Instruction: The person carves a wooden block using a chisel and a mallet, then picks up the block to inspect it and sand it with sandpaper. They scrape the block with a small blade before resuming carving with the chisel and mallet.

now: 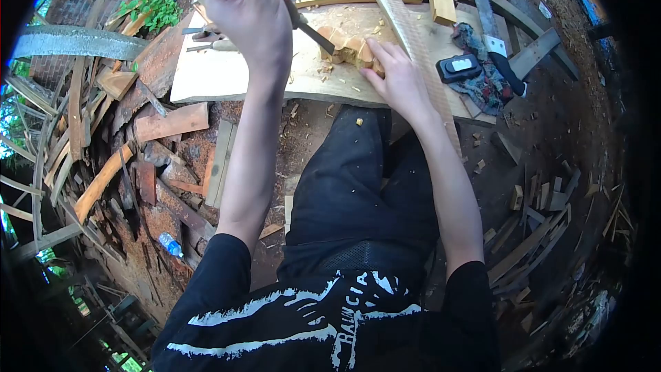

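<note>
High on the left, my left hand (251,24) is wrapped around the handle of a chisel (317,38). A dark end of something, perhaps the handle, sticks out by the thumb. The chisel's blade slants down to the right, its tip against a small carved piece of wood (348,49). My right hand (396,72) presses on the right side of this piece with thumb and fingers. Wood chips lie around it on a pale plank (206,79). To the left on the plank are some hand tools (215,45), partly hidden by my left forearm.
A black device (460,67) rests on a patterned cloth (485,93) at right, beside a long blade with a dark handle (508,72). Long timbers (396,10) cross the plank. Scrap wood (172,122) and a plastic bottle (170,244) lie on the left ground; more offcuts (537,213) lie right.
</note>
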Demonstrator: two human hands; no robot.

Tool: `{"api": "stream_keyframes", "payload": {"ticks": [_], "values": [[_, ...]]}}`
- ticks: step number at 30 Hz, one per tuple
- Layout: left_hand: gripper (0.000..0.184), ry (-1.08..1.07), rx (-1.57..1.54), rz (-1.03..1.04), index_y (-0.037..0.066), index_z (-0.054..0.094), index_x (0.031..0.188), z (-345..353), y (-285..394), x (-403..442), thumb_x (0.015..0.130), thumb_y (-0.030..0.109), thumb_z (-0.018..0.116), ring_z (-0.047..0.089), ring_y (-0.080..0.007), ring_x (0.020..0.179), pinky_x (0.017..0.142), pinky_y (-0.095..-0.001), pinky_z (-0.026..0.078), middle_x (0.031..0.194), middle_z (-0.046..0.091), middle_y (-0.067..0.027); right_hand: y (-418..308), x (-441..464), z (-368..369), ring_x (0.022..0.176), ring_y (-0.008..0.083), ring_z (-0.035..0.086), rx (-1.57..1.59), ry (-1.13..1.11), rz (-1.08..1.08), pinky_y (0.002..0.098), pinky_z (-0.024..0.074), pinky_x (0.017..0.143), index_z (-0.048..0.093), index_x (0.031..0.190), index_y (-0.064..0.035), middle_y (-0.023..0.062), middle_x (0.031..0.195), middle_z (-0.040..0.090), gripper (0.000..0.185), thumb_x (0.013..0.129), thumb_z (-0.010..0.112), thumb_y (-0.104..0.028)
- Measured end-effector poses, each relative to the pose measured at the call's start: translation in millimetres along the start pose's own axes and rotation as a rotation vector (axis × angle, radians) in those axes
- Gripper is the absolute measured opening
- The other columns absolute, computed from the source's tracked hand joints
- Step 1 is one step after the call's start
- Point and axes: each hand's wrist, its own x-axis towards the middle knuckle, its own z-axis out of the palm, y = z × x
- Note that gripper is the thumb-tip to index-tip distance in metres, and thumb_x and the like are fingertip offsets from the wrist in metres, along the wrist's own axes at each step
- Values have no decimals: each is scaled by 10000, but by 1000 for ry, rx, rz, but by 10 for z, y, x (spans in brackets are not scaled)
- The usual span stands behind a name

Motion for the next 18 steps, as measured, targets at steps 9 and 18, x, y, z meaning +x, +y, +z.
{"api": "stream_keyframes", "payload": {"ticks": [9,18], "values": [[366,-230,-14,-205,107,492,841,140,-268,159,1069,366,616,422,-96,353,312,-257,353,517,409,31,-35,24,-56,1119,333,647,1,-42,30,431,546,941,572,1369,-46,147,1147,669,532,878,744,-156],[348,-315,-31,-295,128,487,837,249,-306,223,1068,352,618,373,-87,342,305,-259,327,517,391,42,35,87,-30,1141,345,633,10,-63,24,438,524,971,569,1410,-61,145,1216,648,546,905,738,-183]]}}
